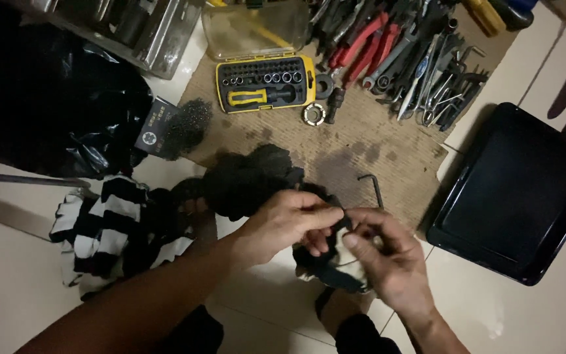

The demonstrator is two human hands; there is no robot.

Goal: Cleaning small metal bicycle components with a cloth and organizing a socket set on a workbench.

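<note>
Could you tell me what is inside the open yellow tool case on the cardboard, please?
Inside the yellow tool case lie rows of small sockets and bits above a yellow and black driver handle. Its clear lid is swung back. Whatever sits beneath the insert cannot be seen.

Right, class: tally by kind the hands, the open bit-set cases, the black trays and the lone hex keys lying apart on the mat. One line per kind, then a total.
Hands: 2, left hand and right hand
Yellow bit-set case: 1
Black tray: 1
Lone hex key: 1
Total: 5
</note>
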